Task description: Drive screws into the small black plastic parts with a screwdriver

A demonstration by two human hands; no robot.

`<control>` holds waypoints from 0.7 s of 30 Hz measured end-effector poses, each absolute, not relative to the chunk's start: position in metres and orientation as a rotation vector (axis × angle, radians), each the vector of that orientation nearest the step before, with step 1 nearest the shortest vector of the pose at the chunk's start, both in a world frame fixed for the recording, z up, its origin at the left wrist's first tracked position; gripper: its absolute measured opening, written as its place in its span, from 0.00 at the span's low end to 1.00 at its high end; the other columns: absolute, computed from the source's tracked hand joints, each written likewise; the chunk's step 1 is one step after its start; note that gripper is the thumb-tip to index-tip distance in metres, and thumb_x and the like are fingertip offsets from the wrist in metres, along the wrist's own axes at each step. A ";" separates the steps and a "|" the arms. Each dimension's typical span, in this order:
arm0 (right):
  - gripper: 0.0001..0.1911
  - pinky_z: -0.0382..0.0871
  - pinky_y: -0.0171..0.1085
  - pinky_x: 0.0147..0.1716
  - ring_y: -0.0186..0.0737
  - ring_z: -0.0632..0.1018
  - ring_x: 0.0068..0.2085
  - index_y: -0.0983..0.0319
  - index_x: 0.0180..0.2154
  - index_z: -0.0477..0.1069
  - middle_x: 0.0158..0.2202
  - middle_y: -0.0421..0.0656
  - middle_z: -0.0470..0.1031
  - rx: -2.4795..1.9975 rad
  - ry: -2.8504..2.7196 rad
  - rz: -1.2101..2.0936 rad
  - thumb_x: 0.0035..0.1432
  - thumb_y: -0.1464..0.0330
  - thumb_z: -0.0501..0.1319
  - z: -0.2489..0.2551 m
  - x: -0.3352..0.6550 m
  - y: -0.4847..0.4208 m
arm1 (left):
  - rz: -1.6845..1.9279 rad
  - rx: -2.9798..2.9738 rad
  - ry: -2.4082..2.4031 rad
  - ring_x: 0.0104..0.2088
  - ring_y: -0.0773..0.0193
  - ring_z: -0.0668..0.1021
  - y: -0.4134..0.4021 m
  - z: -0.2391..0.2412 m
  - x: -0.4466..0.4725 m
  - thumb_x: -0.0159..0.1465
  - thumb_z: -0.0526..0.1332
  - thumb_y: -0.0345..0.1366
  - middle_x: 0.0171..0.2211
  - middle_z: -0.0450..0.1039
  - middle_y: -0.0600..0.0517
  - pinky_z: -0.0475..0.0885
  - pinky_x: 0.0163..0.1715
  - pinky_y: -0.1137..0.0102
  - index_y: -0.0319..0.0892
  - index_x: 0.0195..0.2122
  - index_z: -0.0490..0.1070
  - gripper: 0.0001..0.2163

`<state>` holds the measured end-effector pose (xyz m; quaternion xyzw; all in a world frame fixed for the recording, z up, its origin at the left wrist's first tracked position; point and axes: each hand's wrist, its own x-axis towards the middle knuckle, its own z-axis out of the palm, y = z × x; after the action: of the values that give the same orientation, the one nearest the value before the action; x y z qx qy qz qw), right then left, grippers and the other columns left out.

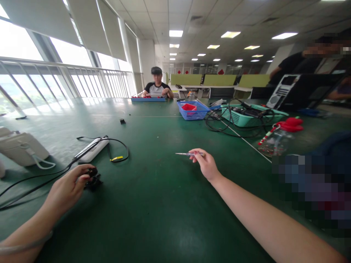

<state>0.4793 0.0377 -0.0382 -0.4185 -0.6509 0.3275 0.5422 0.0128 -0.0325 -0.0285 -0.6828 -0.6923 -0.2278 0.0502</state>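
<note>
My left hand [68,187] is closed on a small black part [93,178] that rests on the green table [153,204] at the lower left. A black cable runs from beside it toward the left edge. My right hand [205,163] is stretched out over the middle of the table, its fingers pinched on a thin screwdriver [186,154] with a metal shaft pointing left. The two hands are well apart.
A white power strip [91,149] with a black cord lies beyond my left hand, a white device [23,148] at far left. A blue basket [192,110], a green basket [244,116] of cables and a red-capped bottle [276,137] stand further back. One person sits at the far end, another at right.
</note>
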 end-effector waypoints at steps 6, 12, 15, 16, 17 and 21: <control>0.17 0.67 0.39 0.34 0.38 0.73 0.31 0.63 0.40 0.74 0.31 0.44 0.75 -1.013 -1.553 0.766 0.63 0.57 0.55 -0.037 0.479 0.037 | -0.839 -2.055 -2.191 0.39 0.56 0.78 -0.030 -0.028 0.008 0.64 0.44 0.52 0.40 0.78 0.48 0.69 0.38 0.68 0.45 0.49 0.66 0.22; 0.16 0.67 0.38 0.33 0.37 0.72 0.30 0.62 0.40 0.74 0.31 0.44 0.75 -1.028 -1.574 0.751 0.63 0.58 0.55 -0.038 0.479 0.036 | -1.022 -2.189 -2.120 0.50 0.54 0.74 -0.032 -0.031 0.000 0.66 0.42 0.52 0.49 0.76 0.49 0.67 0.47 0.65 0.45 0.51 0.66 0.23; 0.16 0.67 0.38 0.33 0.37 0.72 0.31 0.62 0.41 0.74 0.31 0.43 0.75 -1.027 -1.577 0.754 0.63 0.58 0.55 -0.038 0.480 0.037 | -0.962 -2.173 -2.130 0.47 0.54 0.75 -0.030 -0.033 -0.004 0.66 0.41 0.53 0.47 0.76 0.48 0.68 0.45 0.65 0.45 0.48 0.71 0.26; 0.16 0.68 0.38 0.34 0.37 0.72 0.31 0.62 0.41 0.74 0.32 0.44 0.75 -1.026 -1.578 0.756 0.63 0.58 0.55 -0.039 0.480 0.037 | -0.951 -2.163 -2.133 0.46 0.54 0.76 -0.029 -0.034 -0.006 0.66 0.40 0.53 0.46 0.76 0.48 0.68 0.45 0.65 0.44 0.47 0.73 0.27; 0.16 0.68 0.38 0.34 0.38 0.73 0.31 0.62 0.41 0.74 0.32 0.44 0.75 -1.026 -1.578 0.759 0.63 0.58 0.55 -0.039 0.480 0.037 | -0.949 -2.151 -2.136 0.44 0.54 0.76 -0.028 -0.035 -0.007 0.66 0.40 0.54 0.44 0.77 0.48 0.68 0.45 0.64 0.43 0.45 0.74 0.28; 0.16 0.68 0.38 0.33 0.37 0.72 0.30 0.62 0.41 0.74 0.31 0.43 0.74 -1.027 -1.587 0.756 0.63 0.58 0.55 -0.039 0.480 0.037 | -0.973 -2.068 -2.199 0.43 0.52 0.77 -0.023 -0.037 -0.015 0.64 0.38 0.57 0.38 0.78 0.45 0.70 0.46 0.61 0.40 0.39 0.75 0.32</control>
<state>0.4801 0.0371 -0.0391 -0.4294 -0.6635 0.3160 0.5250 -0.0148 -0.0226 -0.0371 -0.6519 -0.6933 -0.3068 -0.0153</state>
